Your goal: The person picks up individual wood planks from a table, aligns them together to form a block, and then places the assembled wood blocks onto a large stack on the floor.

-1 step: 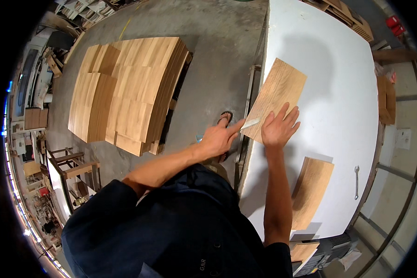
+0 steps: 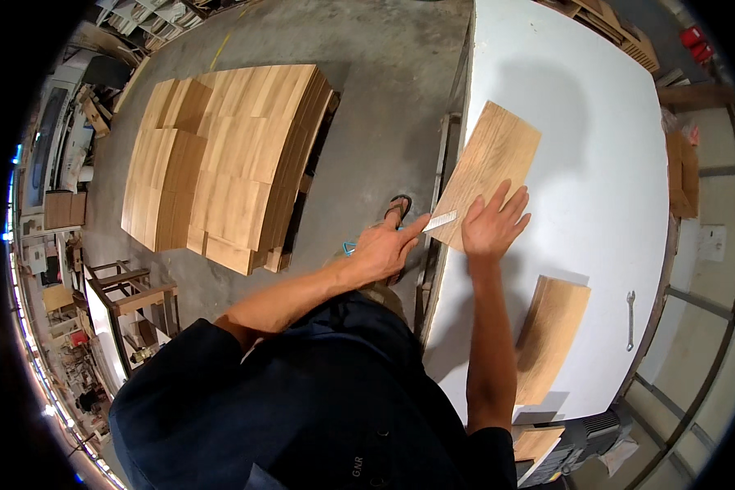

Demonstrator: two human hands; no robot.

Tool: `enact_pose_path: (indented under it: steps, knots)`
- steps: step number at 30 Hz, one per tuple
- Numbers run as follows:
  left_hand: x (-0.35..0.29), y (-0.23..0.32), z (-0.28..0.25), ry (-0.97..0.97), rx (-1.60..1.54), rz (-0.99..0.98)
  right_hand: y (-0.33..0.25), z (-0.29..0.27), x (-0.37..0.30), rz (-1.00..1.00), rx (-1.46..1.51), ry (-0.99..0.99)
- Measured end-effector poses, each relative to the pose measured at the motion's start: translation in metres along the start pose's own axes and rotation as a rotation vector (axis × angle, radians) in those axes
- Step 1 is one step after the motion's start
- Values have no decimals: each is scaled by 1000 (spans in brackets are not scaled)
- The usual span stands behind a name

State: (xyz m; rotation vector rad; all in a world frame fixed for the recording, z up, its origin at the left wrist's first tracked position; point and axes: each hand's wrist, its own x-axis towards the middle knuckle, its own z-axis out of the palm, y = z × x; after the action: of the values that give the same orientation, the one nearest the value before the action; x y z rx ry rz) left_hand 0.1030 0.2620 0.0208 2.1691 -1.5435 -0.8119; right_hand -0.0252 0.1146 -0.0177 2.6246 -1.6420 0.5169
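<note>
A rectangular wood-grain board (image 2: 498, 140) lies slanted on the white tabletop, its lower left corner near the table's left edge. My left hand (image 2: 380, 250) is closed around a utility knife, index finger stretched along it. The knife's pale, flat blade (image 2: 442, 220) rests over the board's lower corner. A bit of blue shows behind my fist, perhaps the knife's handle; most of the grip is hidden by the fingers. My right hand (image 2: 492, 227) lies flat with fingers spread across the board's lower right side, just right of the blade.
Another wood-grain board (image 2: 557, 335) lies on the white table (image 2: 612, 204) beside my right forearm. A wrench (image 2: 630, 321) is near the right edge. Stacked boards (image 2: 237, 163) stand on the floor at left. My sandalled foot (image 2: 397, 209) is beside the table.
My left hand and the blade have shifted very slightly, and more of the blue part shows behind the fist. The right hand and the board stay nearly where they were.
</note>
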Motion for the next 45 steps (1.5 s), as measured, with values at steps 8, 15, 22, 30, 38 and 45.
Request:
enact_pose_path:
  steps: [8, 15, 22, 30, 38, 45]
  knots:
    - [17, -4, 4, 94, -60, 18, 1, 0, 0, -1, 9, 4]
    - [56, 2, -10, 73, -106, 21, 3, 1, 0, 6, 34, -14]
    - [98, 2, -16, 116, -85, 31, 3, -2, -2, -3, 60, -12]
    - [157, -22, -43, 324, -387, 117, -2, -10, -14, -100, 144, 26]
    - [216, -29, -57, 224, -138, 375, 1, -8, -13, -52, 85, -72]
    - [149, -45, -34, 22, -7, 723, 1, -5, -16, -46, 105, -18]
